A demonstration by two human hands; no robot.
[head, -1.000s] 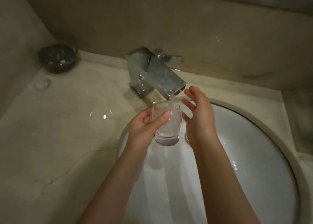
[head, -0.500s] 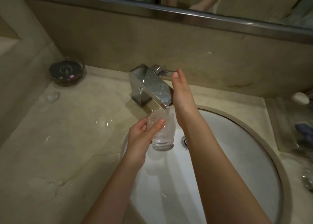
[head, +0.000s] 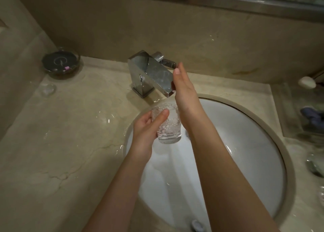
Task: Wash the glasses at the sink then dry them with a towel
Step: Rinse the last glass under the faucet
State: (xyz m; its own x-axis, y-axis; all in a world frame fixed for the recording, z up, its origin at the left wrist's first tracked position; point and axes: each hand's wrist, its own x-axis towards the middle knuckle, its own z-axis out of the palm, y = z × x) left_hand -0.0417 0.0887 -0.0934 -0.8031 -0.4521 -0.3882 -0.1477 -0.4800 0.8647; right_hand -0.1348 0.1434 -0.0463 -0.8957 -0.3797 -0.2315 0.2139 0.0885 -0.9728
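The left hand (head: pixel 147 130) holds a clear glass (head: pixel 168 126) upright over the white sink (head: pixel 245 144), right under the tap (head: pixel 154 74). Its fingers and thumb are wrapped around the glass (which looks bubbly inside). The right hand (head: pixel 184 86) reaches up beside the tap, fingers straight and close together, tips at the tap's handle (head: pixel 166 61).

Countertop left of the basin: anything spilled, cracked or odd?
Yes. The countertop is wet: puddles and droplets shine left of the sink rim and near the faucet base. A thin branching crack runs through the stone lower left. The glass in the left hand looks intact.
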